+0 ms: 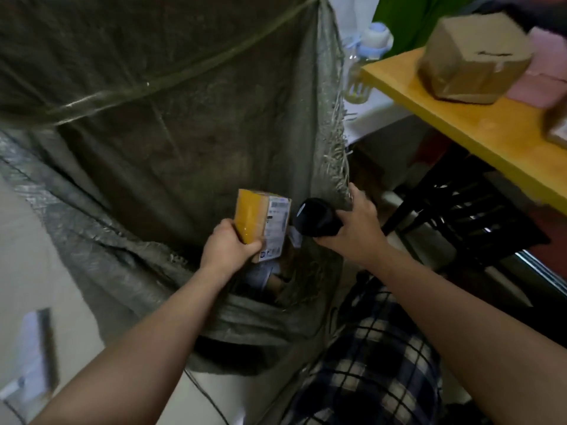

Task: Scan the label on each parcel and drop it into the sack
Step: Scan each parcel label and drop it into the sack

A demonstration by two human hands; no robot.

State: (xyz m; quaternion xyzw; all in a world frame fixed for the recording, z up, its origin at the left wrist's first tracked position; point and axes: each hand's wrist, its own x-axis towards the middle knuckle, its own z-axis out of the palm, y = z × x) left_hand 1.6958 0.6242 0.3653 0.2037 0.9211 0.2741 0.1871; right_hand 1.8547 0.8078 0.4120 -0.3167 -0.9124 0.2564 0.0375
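My left hand [228, 245] grips a small cardboard parcel [260, 223] wrapped in yellow tape, its white label facing right. My right hand [357, 223] holds a black handheld scanner [316, 220] whose head points at that label from a few centimetres away. Both hover over the open mouth of a large grey-green woven sack [171, 142]. Inside the sack, below the held parcel, other parcels [270, 279] lie partly hidden.
A yellow table [460, 124] stands at the right with a brown taped box [472, 56], a pink package [543, 72] and another parcel's corner [557, 127]. Under the table is a black crate [469, 213]. A clear bottle [365, 56] stands beyond the sack's frayed edge.
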